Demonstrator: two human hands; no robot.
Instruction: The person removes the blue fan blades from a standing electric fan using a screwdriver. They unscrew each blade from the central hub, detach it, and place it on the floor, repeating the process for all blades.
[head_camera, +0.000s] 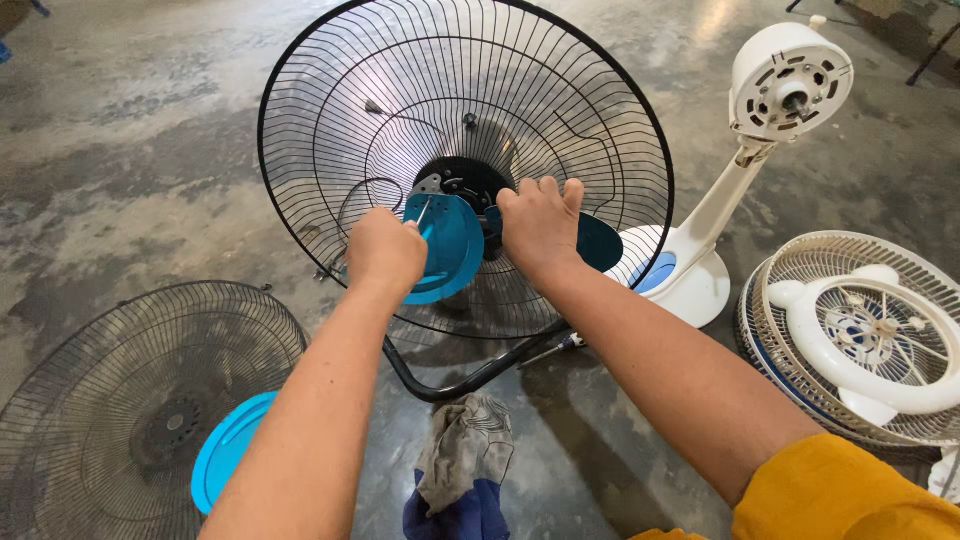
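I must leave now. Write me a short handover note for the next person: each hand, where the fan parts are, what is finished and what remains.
Left hand: closed on a thin metal tool, its tip at the blue blade near the hub.
Right hand: fingers gripping the black hub, steadying the blade.
Parts: rear black grille stands on its bent black stand. Front black grille lies on the floor at left, with a loose blue blade on it. Screwdriver and rag lie on the floor below the fan.
Done: front grille is off.
Left: the blue blade is still at the hub; whether it is coming off or going on, I cannot tell.
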